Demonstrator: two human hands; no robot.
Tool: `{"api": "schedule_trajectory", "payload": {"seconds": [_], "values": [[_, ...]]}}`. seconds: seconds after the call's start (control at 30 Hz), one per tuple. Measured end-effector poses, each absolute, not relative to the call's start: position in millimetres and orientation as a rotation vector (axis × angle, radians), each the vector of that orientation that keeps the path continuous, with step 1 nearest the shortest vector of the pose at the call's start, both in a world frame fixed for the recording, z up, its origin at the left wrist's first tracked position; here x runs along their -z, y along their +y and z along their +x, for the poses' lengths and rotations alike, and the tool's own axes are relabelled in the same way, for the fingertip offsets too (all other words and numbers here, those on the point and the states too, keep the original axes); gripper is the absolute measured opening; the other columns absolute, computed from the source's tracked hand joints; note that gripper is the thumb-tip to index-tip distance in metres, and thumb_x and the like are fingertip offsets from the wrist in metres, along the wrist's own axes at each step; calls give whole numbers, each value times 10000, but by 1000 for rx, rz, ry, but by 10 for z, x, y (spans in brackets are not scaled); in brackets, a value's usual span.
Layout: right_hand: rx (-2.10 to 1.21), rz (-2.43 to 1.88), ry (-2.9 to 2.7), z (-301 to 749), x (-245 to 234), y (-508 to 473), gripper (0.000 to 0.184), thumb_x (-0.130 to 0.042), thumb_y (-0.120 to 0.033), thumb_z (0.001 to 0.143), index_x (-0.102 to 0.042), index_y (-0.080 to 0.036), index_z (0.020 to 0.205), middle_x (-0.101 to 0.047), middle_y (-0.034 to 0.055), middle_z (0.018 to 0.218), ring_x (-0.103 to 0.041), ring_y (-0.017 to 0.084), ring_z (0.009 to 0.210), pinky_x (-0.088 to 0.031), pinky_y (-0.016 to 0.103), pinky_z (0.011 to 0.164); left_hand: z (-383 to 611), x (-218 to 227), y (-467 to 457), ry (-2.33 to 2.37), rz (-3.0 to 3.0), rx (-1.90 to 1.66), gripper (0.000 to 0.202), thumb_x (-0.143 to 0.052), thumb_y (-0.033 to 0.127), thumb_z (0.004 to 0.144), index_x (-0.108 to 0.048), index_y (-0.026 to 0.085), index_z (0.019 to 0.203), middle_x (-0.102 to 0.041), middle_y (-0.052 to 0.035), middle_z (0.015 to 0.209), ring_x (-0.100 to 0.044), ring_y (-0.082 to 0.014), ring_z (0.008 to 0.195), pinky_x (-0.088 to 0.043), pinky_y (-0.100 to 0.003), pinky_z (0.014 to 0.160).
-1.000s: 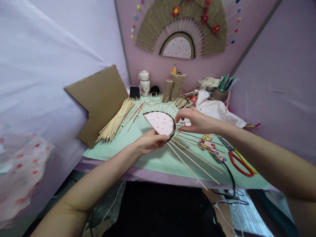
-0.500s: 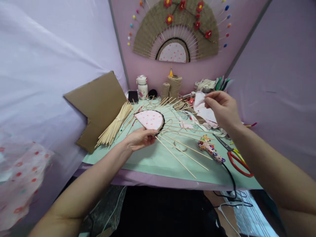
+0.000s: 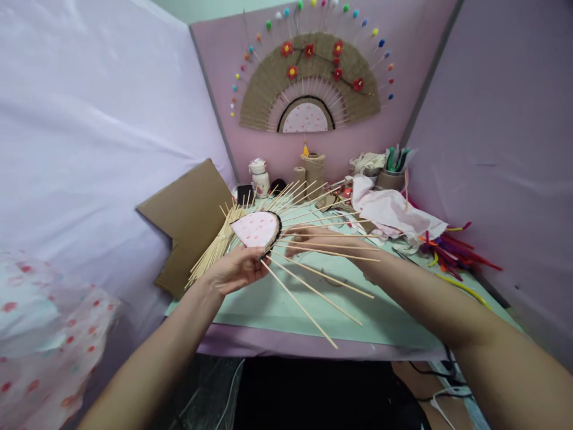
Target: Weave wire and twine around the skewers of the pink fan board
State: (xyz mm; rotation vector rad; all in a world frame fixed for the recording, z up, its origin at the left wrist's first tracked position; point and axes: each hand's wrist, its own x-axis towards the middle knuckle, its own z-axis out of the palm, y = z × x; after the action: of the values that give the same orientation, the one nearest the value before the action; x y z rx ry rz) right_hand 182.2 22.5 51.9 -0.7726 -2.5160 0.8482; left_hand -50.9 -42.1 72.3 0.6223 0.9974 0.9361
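Note:
My left hand [image 3: 235,269] pinches the straight lower edge of a half-made fan [image 3: 256,229], a pink spotted half-disc with a black rim. Long wooden skewers [image 3: 313,289] radiate from it. The fan is held tilted above the green mat [image 3: 268,310]. My right hand [image 3: 329,242] lies behind and under the skewers on the fan's right. Its fingers stretch flat toward the half-disc and I see nothing in them; the skewers partly cover it.
A bundle of loose skewers [image 3: 210,257] lies left of the fan beside a cardboard sheet [image 3: 188,209]. Twine spools [image 3: 313,168], a white jar [image 3: 259,174], a pen cup [image 3: 388,177], white cloth [image 3: 394,210] and pipe cleaners [image 3: 454,249] crowd the back and right. A finished fan [image 3: 308,77] hangs on the wall.
My right hand let go of the white cloth at the back right and came down left under the skewers. My left hand lifted the fan slightly. The view tilted upward.

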Motion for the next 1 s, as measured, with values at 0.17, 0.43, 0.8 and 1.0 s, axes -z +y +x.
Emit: {"api": "schedule_trajectory", "payload": {"seconds": [0.17,0.43,0.8,1.0], "values": [[-1406,-943,-2284,2248,-554,428,339,-648,-459,745,-632,-217,982,-616,-17,760,-543,119,668,-433,259,622,-685,-708,-475,1023,598,-963,303,-737,38,609,-611,174,849,-659,9,728,-608,-91,613,-505,-223,635],[-1188,-1000,-1689,2934,-811,439,331,-768,-383,636,-574,-203,835,-577,-32,693,-524,101,602,-406,245,569,-756,-578,-500,1062,579,-934,384,-750,43,599,-604,181,926,-670,3,749,-626,-107,629,-512,-224,611],[-1128,-1194,-1818,3130,-739,257,356,-723,-455,678,-617,-181,877,-612,0,707,-523,112,601,-412,243,551,-778,-629,-442,1085,593,-947,327,-746,49,601,-596,175,862,-674,12,748,-635,-100,636,-519,-230,640],[-1197,-1143,-1718,3243,-678,125,329,-739,-431,686,-597,-188,856,-577,-24,634,-490,95,556,-341,220,516,-699,-673,-366,1065,628,-949,350,-748,48,600,-603,179,891,-680,15,760,-633,-96,634,-515,-218,628]]}}
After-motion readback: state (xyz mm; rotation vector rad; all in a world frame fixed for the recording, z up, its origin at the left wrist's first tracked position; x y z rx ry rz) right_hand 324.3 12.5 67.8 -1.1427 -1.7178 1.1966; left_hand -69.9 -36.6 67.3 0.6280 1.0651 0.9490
